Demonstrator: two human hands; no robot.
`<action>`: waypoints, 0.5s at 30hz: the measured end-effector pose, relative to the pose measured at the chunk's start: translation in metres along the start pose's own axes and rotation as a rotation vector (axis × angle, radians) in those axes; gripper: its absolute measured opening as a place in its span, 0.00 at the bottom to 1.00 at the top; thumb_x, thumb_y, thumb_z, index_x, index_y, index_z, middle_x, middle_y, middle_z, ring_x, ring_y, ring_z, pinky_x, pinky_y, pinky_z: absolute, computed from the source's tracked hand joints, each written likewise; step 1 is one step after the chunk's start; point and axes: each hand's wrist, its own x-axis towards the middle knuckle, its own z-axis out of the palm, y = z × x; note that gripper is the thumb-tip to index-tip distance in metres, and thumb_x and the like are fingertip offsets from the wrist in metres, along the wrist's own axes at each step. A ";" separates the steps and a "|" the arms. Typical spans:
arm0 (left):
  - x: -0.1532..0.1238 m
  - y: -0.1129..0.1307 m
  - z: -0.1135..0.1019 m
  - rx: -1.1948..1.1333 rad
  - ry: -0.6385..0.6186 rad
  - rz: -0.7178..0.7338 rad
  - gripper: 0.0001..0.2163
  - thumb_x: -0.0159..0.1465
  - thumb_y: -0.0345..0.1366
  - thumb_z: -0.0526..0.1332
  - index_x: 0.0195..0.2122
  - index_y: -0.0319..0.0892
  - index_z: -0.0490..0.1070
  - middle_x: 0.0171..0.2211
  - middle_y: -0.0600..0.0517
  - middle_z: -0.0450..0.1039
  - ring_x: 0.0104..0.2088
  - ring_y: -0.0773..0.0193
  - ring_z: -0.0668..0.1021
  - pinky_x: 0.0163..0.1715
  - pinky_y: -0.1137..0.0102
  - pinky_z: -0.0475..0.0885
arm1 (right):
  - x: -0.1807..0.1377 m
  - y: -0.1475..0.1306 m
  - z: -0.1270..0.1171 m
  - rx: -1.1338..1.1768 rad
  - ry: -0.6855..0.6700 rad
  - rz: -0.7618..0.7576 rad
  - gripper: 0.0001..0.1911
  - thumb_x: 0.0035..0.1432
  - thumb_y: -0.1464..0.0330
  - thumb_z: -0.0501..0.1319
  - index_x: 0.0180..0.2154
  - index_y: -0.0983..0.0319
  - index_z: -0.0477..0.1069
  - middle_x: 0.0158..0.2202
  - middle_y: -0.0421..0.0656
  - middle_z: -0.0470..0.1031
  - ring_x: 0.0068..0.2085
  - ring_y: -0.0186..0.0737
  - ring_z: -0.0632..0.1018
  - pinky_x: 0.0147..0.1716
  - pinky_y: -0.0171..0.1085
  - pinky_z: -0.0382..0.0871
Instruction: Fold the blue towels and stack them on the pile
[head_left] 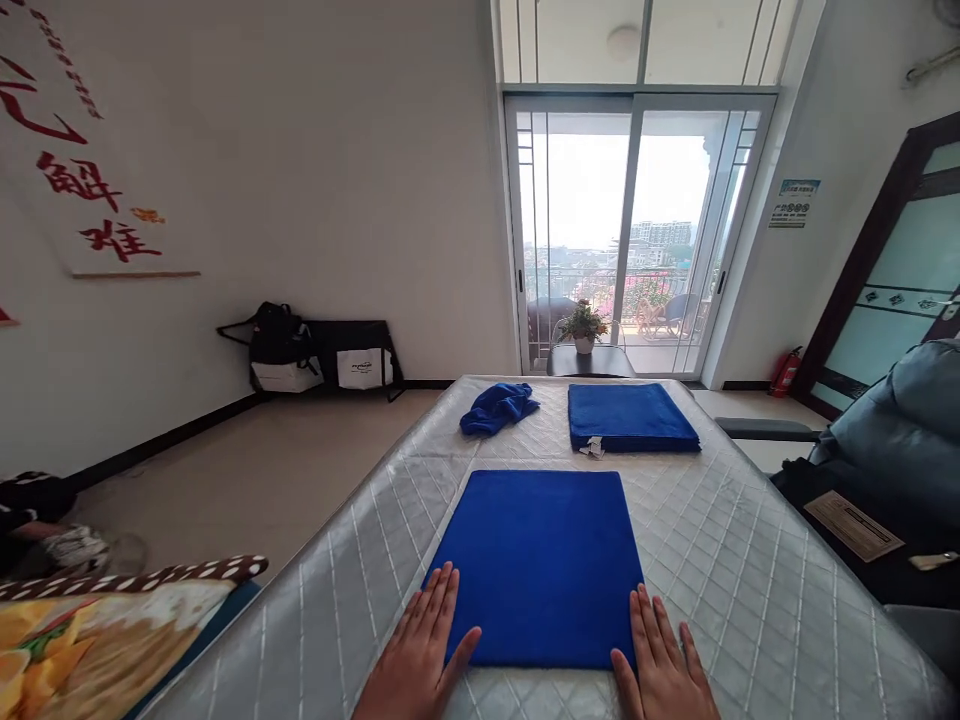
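Observation:
A flat blue cloth [544, 570], folded into a rectangle, lies on the quilted silvery-white mattress [735, 590] right before me. At its near left corner rests my left hand [420, 645], open, fingers stretched out along the edge with the thumb towards the cloth. My right hand [664, 655] is open too, laid along the near right edge, its fingers pointing away. Farther off sits a neat stack of folded blue cloths [630, 412] with a small white tag [592, 446] at its front. Left of the stack lies a crumpled blue cloth [499, 408].
A potted plant [584, 325] stands on a small table [591, 361] beyond the mattress, before sliding glass doors [574, 220]. At right is a dark armchair [911, 430]. A patterned blanket [127, 640] lies at lower left. Black bags [281, 335] stand by the wall.

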 end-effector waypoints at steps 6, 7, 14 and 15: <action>0.014 0.111 0.001 -0.057 0.057 0.506 0.33 0.72 0.48 0.47 0.72 0.41 0.33 0.67 0.47 0.60 0.66 0.60 0.66 0.62 0.69 0.66 | 0.000 0.003 0.005 0.036 0.007 -0.023 0.36 0.68 0.46 0.40 0.68 0.57 0.49 0.70 0.40 0.42 0.70 0.53 0.50 0.67 0.59 0.50; 0.017 0.130 0.007 -0.061 0.068 0.557 0.31 0.73 0.45 0.47 0.72 0.41 0.33 0.66 0.48 0.62 0.65 0.61 0.66 0.61 0.70 0.66 | 0.000 0.005 0.007 0.037 0.008 -0.034 0.34 0.68 0.48 0.41 0.68 0.57 0.48 0.70 0.40 0.42 0.70 0.53 0.50 0.67 0.59 0.50; 0.013 0.168 0.048 -0.094 0.095 0.512 0.28 0.74 0.38 0.43 0.71 0.49 0.29 0.62 0.53 0.69 0.56 0.61 0.77 0.57 0.67 0.72 | 0.001 0.011 0.018 0.070 0.033 -0.071 0.29 0.69 0.57 0.42 0.68 0.55 0.49 0.70 0.38 0.43 0.70 0.53 0.51 0.66 0.59 0.52; 0.009 0.163 0.048 -0.078 0.094 0.482 0.29 0.74 0.38 0.43 0.71 0.47 0.28 0.61 0.52 0.69 0.57 0.61 0.76 0.56 0.68 0.73 | 0.001 0.010 0.017 0.082 0.040 -0.070 0.29 0.69 0.56 0.42 0.68 0.55 0.48 0.70 0.38 0.44 0.70 0.53 0.51 0.66 0.59 0.52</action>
